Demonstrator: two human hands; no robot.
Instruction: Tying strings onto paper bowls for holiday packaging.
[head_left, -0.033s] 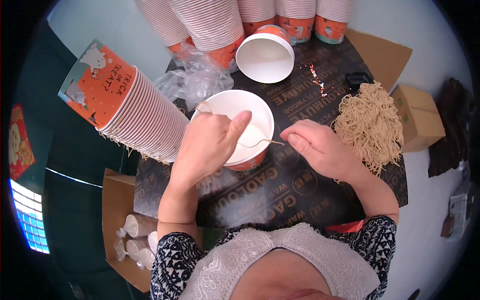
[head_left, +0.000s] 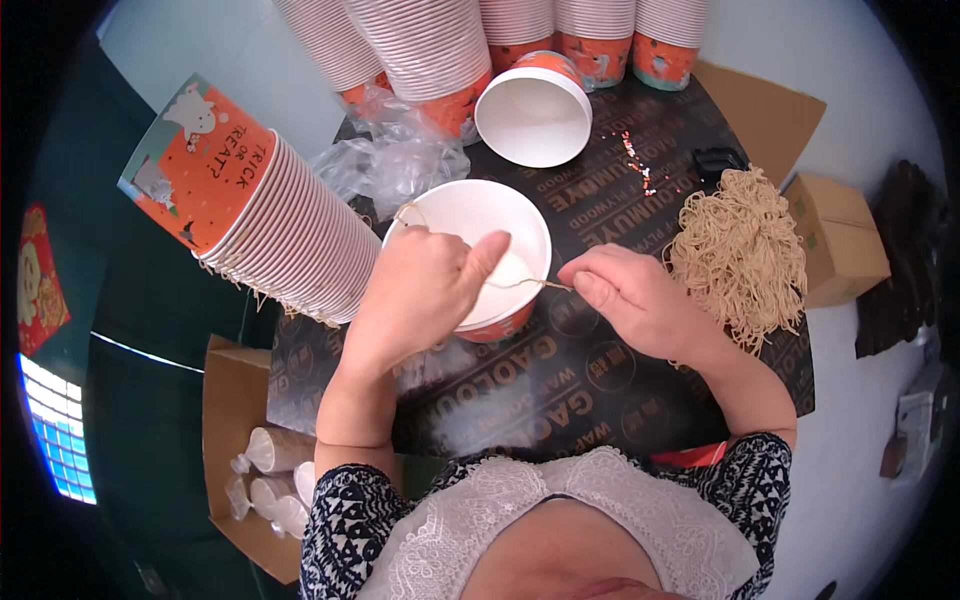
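Note:
A white-lined paper bucket (head_left: 518,228) with an orange printed outside stands upright in front of me. My left hand (head_left: 425,290) reaches over its near left side, fingers curled and hidden, thumb stretched up to the right. To the right of the bucket, my right hand (head_left: 625,300) has thumb and forefinger pinched at the end of a thin tan cord (head_left: 530,283). That cord crosses the bucket's right rim and passes behind my left thumb. Another bit of cord loops at the bucket's left rim. What my left fingers grip is hidden.
A tan cord heap (head_left: 740,255) lies right, beside a cardboard box (head_left: 838,240). Left leans a stack of nested buckets (head_left: 290,230); more stacks (head_left: 415,50) stand behind crumpled plastic (head_left: 395,160). A single bucket (head_left: 535,118) lies tipped, near small beads (head_left: 632,160). An open carton (head_left: 228,430) sits lower left.
My right fingertips have come slightly nearer the bucket's rim, and the cord's end now meets them. The whole view has shifted a little; my left hand stays at the bucket.

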